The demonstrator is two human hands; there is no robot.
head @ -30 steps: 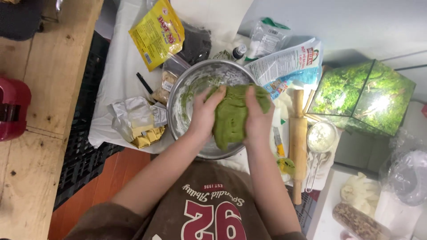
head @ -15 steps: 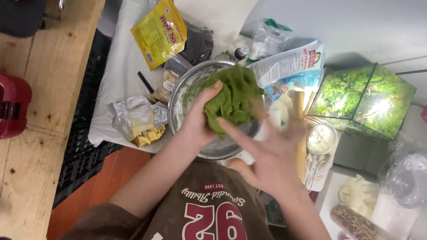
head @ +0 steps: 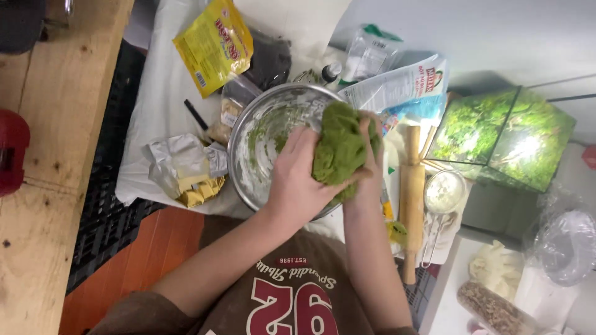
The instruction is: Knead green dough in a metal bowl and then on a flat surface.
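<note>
On the cluttered white cloth (head: 155, 105), left hand (head: 298, 180) and half-hidden right hand (head: 370, 164) clasp green dough (head: 338, 149) over a steel bowl (head: 261, 139).

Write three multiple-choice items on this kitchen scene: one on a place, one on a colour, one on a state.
1. Where does the rolling pin lie?
A. inside the bowl
B. right of the bowl
C. on the yellow packet

2. What colour is the dough?
A. green
B. white
C. brown

3. How is the dough held?
A. left alone in the bowl
B. by one hand only
C. between both hands

Answers:
1 B: the pin lies on the cloth right of the metal bowl.
2 A: the lump is plainly green.
3 C: the left hand and right hand press it from either side over the bowl.
</note>
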